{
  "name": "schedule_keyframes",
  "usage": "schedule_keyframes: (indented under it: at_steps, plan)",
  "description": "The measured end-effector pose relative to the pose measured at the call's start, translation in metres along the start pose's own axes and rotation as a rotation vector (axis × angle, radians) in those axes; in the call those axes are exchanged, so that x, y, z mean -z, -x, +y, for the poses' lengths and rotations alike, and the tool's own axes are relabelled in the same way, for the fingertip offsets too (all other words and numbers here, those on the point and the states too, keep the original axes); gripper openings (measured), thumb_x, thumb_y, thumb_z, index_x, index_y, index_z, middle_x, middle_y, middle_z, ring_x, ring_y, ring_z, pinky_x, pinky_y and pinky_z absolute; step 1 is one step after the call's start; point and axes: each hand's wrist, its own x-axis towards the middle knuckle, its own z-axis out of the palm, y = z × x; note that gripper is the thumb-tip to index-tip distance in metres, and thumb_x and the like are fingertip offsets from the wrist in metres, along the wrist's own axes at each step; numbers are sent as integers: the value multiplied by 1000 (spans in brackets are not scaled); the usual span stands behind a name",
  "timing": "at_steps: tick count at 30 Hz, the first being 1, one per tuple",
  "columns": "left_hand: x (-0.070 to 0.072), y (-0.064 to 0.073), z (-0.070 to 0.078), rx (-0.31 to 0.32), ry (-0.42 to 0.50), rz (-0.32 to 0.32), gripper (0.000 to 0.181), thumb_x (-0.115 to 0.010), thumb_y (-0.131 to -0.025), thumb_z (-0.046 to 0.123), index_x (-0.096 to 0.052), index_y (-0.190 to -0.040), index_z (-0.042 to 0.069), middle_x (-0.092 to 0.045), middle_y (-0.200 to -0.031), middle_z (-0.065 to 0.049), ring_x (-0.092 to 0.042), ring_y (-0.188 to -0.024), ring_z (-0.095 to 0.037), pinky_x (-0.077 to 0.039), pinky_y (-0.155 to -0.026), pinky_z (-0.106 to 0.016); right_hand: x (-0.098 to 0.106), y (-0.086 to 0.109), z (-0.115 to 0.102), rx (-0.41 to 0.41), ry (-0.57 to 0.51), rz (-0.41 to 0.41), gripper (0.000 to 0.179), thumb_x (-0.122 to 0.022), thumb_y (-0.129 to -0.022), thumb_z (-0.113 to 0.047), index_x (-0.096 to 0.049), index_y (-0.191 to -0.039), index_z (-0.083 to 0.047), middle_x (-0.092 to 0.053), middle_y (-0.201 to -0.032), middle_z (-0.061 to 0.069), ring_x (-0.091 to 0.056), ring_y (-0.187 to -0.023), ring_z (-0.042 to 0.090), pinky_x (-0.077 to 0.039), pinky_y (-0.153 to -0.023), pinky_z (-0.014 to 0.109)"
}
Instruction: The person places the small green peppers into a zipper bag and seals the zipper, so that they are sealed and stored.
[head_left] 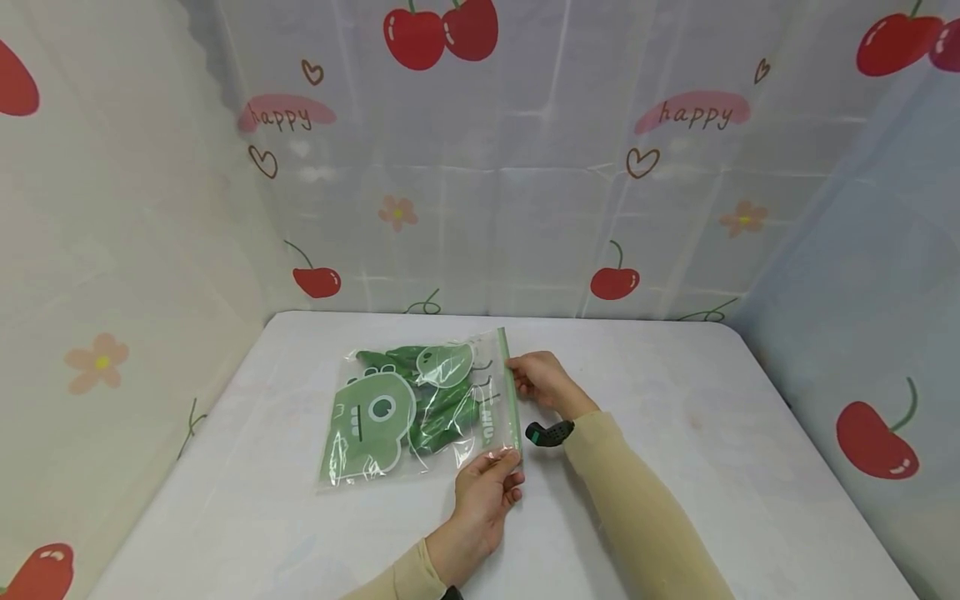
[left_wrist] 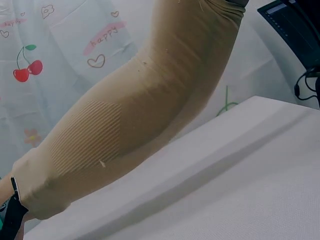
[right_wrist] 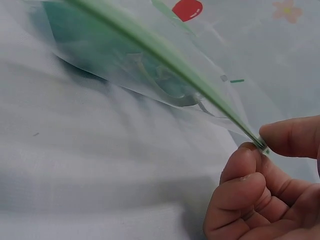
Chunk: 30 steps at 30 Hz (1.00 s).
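Observation:
A clear zip bag [head_left: 363, 433] printed with green cartoon dinosaurs stands out in the middle of the head view, with something dark green and folded [head_left: 446, 421] inside. Its green zip strip [head_left: 511, 400] runs along the right side. My left hand [head_left: 483, 500] grips the near corner by that strip, thumb on top. Farther back, my right hand [head_left: 543, 379] pinches the strip near its far end. Up close in the right wrist view, thumb and fingers [right_wrist: 287, 137] squeeze the strip. The left wrist view shows a beige sleeve [left_wrist: 135, 115]; the left hand is out of that view.
All of this is over a white table [head_left: 675, 375]. Patterned curtains with cherries [head_left: 615, 283] enclose it at the back and sides. A black device [head_left: 551, 433] is strapped at the right wrist. A dark screen-like object [left_wrist: 295, 30] with a cable appears in the left wrist view.

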Motion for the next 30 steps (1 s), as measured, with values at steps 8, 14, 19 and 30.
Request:
schedule_keyframes:
  at_steps: [8, 14, 19, 30]
  plan:
    - [-1, 0, -1, -9, 9, -7, 12, -75, -94, 12, -66, -101, 8, -74, -88, 1, -63, -68, -9, -51, -61, -22, 1, -1, -3, 0, 5, 13, 18, -63, -100, -18, -64, -97, -1, -57, -73, 1, -51, -61, 10, -44, -55, 21]
    - [-1, 0, -1, -5, 5, -4, 11, -75, -94, 12, -66, -100, 9, -74, -88, 0, -64, -68, -9, -51, -61, -22, 2, -7, -1, 0, 17, 18, 19, -62, -101, -19, -64, -94, -2, -56, -73, 1, -50, -63, 10, -44, -56, 22]
    - [-1, 0, -1, -10, 8, -5, 12, -76, -93, 12, -66, -99, 9, -74, -87, 1, -64, -67, -8, -51, -61, -21, 2, -10, -2, 1, 18, 21, 18, -63, -100, -19, -64, -96, -2, -56, -74, 1, -50, -64, 11, -44, -57, 22]
    - [0, 0, -2, -1, 4, -12, 11, -75, -94, 12, -64, -98, 10, -73, -87, 1, -64, -68, -9, -51, -61, -22, 1, -17, -5, -1, 22, 29, 17, -63, -101, -18, -63, -97, -1, -55, -74, 2, -49, -63, 11, -42, -56, 22]
